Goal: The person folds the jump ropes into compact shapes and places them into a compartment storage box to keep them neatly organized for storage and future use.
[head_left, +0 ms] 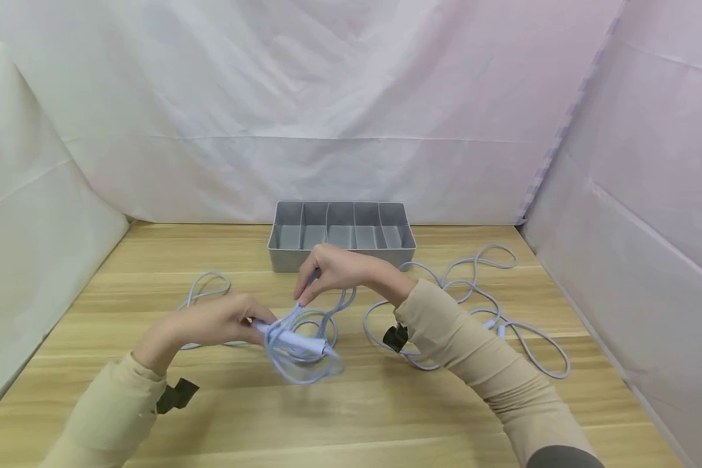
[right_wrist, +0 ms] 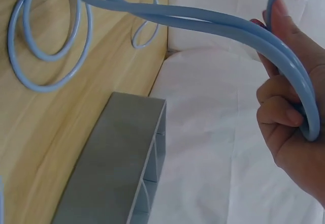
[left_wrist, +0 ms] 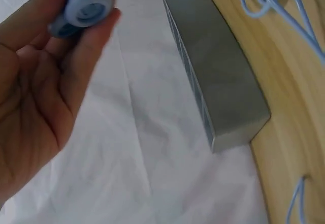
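A light blue skipping rope hangs between my hands above the wooden table, its cord (right_wrist: 223,23) gathered in loops. My left hand (head_left: 225,318) grips its pale blue handles (head_left: 297,342). Two round handle ends (left_wrist: 90,6) show side by side in the left wrist view. Some cord loops round the handles. With thumb and fingertips, my right hand (head_left: 342,268) pinches the cord just above them. A bend of doubled cord also passes through its curled lower fingers in the right wrist view.
A grey tray (head_left: 339,260) with several compartments stands at the back middle, behind my right hand. More blue cord (head_left: 552,375) with two small handle-like ends lies loosely at the right. A cord loop (head_left: 210,274) lies at the left. White cloth (head_left: 339,175) encloses the table.
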The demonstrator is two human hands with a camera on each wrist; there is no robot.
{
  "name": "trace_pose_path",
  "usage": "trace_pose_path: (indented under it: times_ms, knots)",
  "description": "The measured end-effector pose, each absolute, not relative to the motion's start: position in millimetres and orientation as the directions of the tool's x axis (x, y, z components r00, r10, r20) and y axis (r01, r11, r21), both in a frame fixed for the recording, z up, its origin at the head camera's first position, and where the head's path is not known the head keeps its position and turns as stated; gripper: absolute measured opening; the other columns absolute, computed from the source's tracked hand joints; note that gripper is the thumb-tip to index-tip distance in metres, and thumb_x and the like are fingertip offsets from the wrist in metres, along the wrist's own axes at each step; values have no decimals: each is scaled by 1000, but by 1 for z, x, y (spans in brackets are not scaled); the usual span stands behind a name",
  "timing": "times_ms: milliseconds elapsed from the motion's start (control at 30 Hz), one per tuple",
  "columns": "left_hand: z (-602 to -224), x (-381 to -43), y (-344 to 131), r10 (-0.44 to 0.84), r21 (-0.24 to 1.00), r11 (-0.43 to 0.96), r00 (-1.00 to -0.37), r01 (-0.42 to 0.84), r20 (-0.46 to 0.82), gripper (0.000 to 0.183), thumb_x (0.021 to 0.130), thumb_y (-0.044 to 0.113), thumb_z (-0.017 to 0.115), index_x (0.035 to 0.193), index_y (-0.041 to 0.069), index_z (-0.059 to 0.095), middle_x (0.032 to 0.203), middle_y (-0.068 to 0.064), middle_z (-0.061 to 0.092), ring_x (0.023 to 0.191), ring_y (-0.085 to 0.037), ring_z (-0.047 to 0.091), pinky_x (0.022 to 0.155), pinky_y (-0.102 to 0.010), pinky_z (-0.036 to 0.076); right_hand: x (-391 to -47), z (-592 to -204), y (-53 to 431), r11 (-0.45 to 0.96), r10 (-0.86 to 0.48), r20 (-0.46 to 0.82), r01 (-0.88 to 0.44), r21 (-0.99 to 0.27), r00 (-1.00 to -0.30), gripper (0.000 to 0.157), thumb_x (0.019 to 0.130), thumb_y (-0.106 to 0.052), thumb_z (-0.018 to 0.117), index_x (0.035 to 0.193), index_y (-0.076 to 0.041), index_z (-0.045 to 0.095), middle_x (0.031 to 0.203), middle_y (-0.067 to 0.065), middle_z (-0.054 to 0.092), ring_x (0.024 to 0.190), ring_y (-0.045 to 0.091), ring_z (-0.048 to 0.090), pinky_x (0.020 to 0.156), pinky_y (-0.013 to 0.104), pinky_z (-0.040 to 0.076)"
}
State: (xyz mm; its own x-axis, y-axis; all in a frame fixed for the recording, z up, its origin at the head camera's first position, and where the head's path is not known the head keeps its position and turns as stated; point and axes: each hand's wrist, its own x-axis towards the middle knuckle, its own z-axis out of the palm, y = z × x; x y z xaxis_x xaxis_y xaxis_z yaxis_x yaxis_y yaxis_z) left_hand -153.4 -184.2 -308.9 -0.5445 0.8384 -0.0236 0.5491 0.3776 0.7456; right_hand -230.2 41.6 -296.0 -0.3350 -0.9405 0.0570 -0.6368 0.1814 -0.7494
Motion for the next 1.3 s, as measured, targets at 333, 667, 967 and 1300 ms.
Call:
trace_pose_path:
  times_ms: [333, 667, 967, 1300]
  knots:
    - [-332, -161, -185, 657, 833, 303, -735, 463, 169, 25, 85, -9, 52, 109, -11, 58, 96, -18, 65, 83, -4, 59, 68, -24, 54, -232, -328, 47, 125, -808, 256, -580, -805, -530, 10, 81, -2, 65, 86, 5, 69, 81, 12, 69, 64, 7, 59, 60, 21, 52]
    - [-338, -155, -180, 368, 787, 239, -803, 569, 469, 40, 76, -19, 58, 116, -18, 49, 104, -33, 56, 84, -1, 62, 65, -21, 55, -229, -355, 51, 238, -697, 229, -521, -819, -679, 13, 84, -11, 64, 82, 0, 72, 71, 6, 68, 41, 7, 29, 42, 17, 31]
    - [-339, -154, -186, 266, 771, 302, -826, 560, 496, 30, 76, -13, 63, 105, -11, 57, 96, -16, 67, 82, -1, 62, 60, -19, 54, -225, -362, 57, 282, -696, 208, -529, -800, -687, 16, 84, -15, 64, 89, -2, 71, 78, 4, 70, 43, 6, 31, 42, 17, 31]
    - [-342, -159, -198, 131, 822, 362, -897, 439, 422, 32, 81, -7, 60, 113, -9, 53, 101, -32, 60, 79, 0, 62, 67, -14, 52, -212, -363, 59, 281, -534, -115, -48, -959, -838, 31, 85, -8, 62, 115, -1, 60, 78, 0, 60, 53, 9, 47, 50, 19, 43]
